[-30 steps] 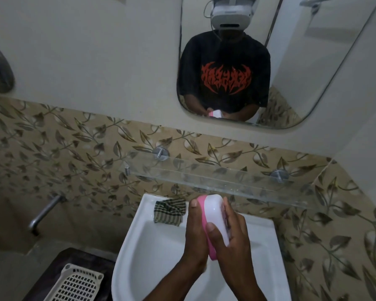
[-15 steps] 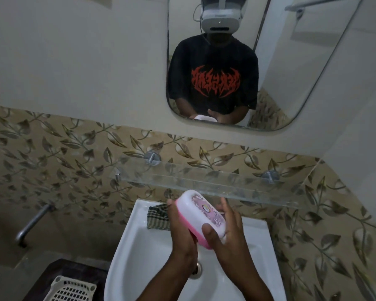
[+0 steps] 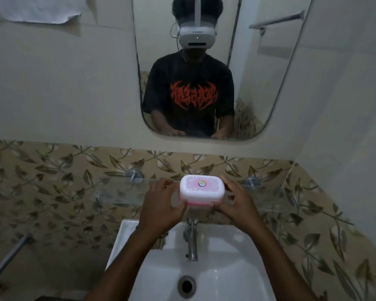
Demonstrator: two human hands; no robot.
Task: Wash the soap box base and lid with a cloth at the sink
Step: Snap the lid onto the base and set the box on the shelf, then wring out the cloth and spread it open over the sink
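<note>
Above the sink (image 3: 243,246), level with the glass shelf (image 3: 117,192): closed soap box (image 3: 201,190), white lid up, pink base beneath, long axis left to right. Left hand (image 3: 161,205) and right hand (image 3: 237,203) clasping its short ends, fingers curled round. Probably best kept level, set down gently, released evenly.

Both hands hold the closed soap box (image 3: 201,190) level at the glass shelf (image 3: 122,192), the left hand (image 3: 161,207) at its left end and the right hand (image 3: 237,205) at its right end. Its white lid (image 3: 201,186) faces up over a pink base (image 3: 199,204). Below, a tap (image 3: 191,240) stands over the white sink (image 3: 237,276).
</note>
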